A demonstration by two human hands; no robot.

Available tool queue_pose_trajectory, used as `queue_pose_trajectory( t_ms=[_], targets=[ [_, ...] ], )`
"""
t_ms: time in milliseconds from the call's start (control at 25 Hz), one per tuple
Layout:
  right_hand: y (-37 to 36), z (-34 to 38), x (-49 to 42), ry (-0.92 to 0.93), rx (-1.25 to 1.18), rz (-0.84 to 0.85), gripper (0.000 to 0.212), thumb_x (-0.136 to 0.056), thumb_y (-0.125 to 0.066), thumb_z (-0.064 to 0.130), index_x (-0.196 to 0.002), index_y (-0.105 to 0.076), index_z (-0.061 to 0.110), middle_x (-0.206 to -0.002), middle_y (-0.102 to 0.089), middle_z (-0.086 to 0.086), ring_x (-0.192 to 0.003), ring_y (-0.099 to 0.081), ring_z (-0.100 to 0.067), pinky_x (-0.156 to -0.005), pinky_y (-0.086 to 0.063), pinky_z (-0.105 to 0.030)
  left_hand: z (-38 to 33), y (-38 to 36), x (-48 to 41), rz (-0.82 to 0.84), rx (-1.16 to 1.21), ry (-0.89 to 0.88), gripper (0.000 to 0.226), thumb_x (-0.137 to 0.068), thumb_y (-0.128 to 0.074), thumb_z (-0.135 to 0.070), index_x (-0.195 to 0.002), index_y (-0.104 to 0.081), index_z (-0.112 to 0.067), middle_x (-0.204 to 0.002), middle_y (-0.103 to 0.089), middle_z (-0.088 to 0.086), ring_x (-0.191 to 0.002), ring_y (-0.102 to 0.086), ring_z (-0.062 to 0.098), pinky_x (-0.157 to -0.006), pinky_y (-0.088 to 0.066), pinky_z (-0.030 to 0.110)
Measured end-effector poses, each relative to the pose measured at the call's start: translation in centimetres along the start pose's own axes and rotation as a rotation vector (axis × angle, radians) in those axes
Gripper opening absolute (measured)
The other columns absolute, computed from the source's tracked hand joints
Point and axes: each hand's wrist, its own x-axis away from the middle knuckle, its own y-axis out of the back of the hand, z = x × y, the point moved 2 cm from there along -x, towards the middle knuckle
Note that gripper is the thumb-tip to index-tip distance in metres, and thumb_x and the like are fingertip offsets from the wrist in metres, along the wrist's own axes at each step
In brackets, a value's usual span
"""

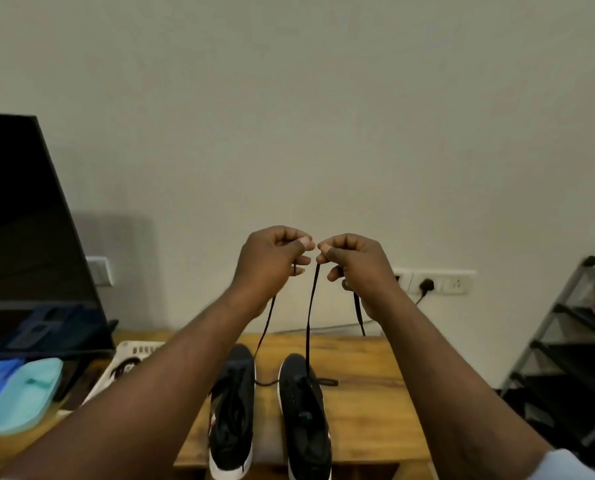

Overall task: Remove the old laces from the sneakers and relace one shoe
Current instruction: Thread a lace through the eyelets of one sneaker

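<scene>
Two black sneakers with white soles stand side by side on the wooden table [365, 393], toes pointing away: the left sneaker [232, 410] and the right sneaker [304, 417]. A black lace [310, 313] rises from the right sneaker up to both hands. My left hand [272, 261] and my right hand [353, 263] are raised close together in front of the wall, each pinching the lace between thumb and fingers. One strand runs down from the left hand toward the table between the shoes. A loose end dangles below the right hand.
A dark monitor [29, 230] stands at the left. Near it lie a teal case [26, 393], a blue packet and a white basket [133, 355] holding a dark lace. A black shoe rack [573, 358] stands at the right. Wall sockets with a plugged cable sit behind the table.
</scene>
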Motion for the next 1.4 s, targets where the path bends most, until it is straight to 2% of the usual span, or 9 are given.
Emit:
queue_pose_trajectory(
  t_ms=[160, 360, 480, 560, 680, 880, 1080, 1200, 1400],
  targets=[
    [-1.9, -9.1, 1.6, -0.114, 0.032, 0.032, 0.017, -0.099, -0.062, 0.011, -0.101, -0.077, 0.019, -0.092, -0.079, -0.001, -0.062, -0.066, -0.013, -0.051, -0.045, -0.015, 10.8, 0.1, 1.9, -0.129, -0.414, 0.075, 0.031, -0.098, -0.069, -0.018, -0.128, -0.071, -0.025, -0.125, -0.073, -0.008, -0.109, -0.070, 0.013, -0.098, -0.057, 0.037],
    [-4.2, -20.3, 3.6, -0.298, 0.122, -0.002, 0.021, -0.096, -0.066, 0.007, -0.090, -0.079, 0.022, -0.087, -0.078, 0.003, -0.066, -0.070, -0.016, -0.064, -0.057, -0.028, 22.5, -1.5, 4.9, 0.174, -0.700, 0.264, 0.051, -0.097, -0.067, -0.013, -0.147, -0.058, -0.021, -0.145, -0.063, -0.002, -0.127, -0.063, 0.022, -0.106, -0.053, 0.038],
    [-5.2, -23.9, 4.0, -0.339, 0.276, 0.032, 0.009, -0.094, -0.072, 0.016, -0.093, -0.077, 0.023, -0.086, -0.076, 0.006, -0.080, -0.073, -0.015, -0.069, -0.058, -0.029, 27.1, -2.1, 4.6, 0.275, -0.865, 0.267, 0.057, -0.096, -0.059, -0.004, -0.151, -0.053, -0.020, -0.142, -0.064, 0.006, -0.122, -0.064, 0.028, -0.099, -0.057, 0.044],
    [-5.6, -25.1, 3.9, -0.337, 0.454, 0.159, 0.014, -0.090, -0.079, 0.024, -0.101, -0.071, 0.021, -0.093, -0.073, 0.006, -0.090, -0.069, -0.015, -0.078, -0.057, -0.035, 29.0, -2.4, 3.7, 0.377, -1.010, 0.269, 0.056, -0.096, -0.061, -0.006, -0.149, -0.054, -0.020, -0.136, -0.067, 0.008, -0.114, -0.066, 0.031, -0.093, -0.059, 0.047],
    [-6.1, -26.3, 3.7, -0.323, 0.757, 0.304, 0.036, -0.085, -0.085, 0.034, -0.112, -0.066, 0.022, -0.096, -0.066, 0.006, -0.091, -0.064, -0.020, -0.074, -0.050, -0.034, 30.7, -2.7, 2.6, 0.436, -1.090, 0.285, 0.039, -0.096, -0.063, -0.008, -0.132, -0.064, -0.021, -0.123, -0.070, 0.008, -0.106, -0.067, 0.031, -0.090, -0.060, 0.048],
    [-6.3, -28.1, 3.4, -0.437, 0.836, 0.241, 0.026, -0.080, -0.084, 0.039, -0.085, -0.072, 0.017, -0.081, -0.074, -0.001, -0.077, -0.073, -0.022, -0.074, -0.064, -0.042, 31.0, -3.2, 2.5, 0.363, -1.160, 0.279, 0.007, -0.098, -0.065, -0.016, -0.103, -0.069, -0.016, -0.098, -0.070, 0.008, -0.087, -0.066, 0.029, -0.080, -0.061, 0.046],
    [-6.6, -28.8, 3.3, -0.537, 0.755, 0.143, 0.019, -0.080, -0.081, 0.030, -0.075, -0.074, 0.013, -0.073, -0.075, -0.004, -0.069, -0.076, -0.024, -0.072, -0.066, -0.044, 29.3, -2.3, 1.5, 0.295, -0.943, 0.369, 0.030, -0.094, -0.064, -0.019, -0.067, -0.059, -0.008, -0.069, -0.063, 0.007, -0.064, -0.060, 0.026, -0.055, -0.049, 0.034],
    [-6.2, -28.7, 3.0, -0.559, 0.758, 0.100, 0.010, -0.083, -0.070, 0.021, -0.079, -0.073, 0.012, -0.072, -0.076, -0.005, -0.065, -0.076, -0.024, -0.072, -0.066, -0.044, 28.5, -1.5, 1.0, 0.163, -0.589, 0.513, 0.019, -0.095, -0.064, -0.012, -0.078, -0.069, -0.005, -0.085, -0.075, 0.010, -0.084, -0.073, 0.030, -0.079, -0.063, 0.046],
    [-6.6, -29.0, 3.6, -0.510, 0.753, 0.077, 0.007, -0.082, -0.069, 0.015, -0.076, -0.069, 0.011, -0.074, -0.073, -0.008, -0.066, -0.075, -0.027, -0.065, -0.066, -0.045, 27.6, -2.3, 2.4, 0.111, 0.003, 0.797, 0.026, -0.101, -0.047, 0.002, -0.081, -0.061, -0.006, -0.097, -0.073, 0.019, -0.100, -0.070, 0.034, -0.095, -0.060, 0.052]
  ],
)
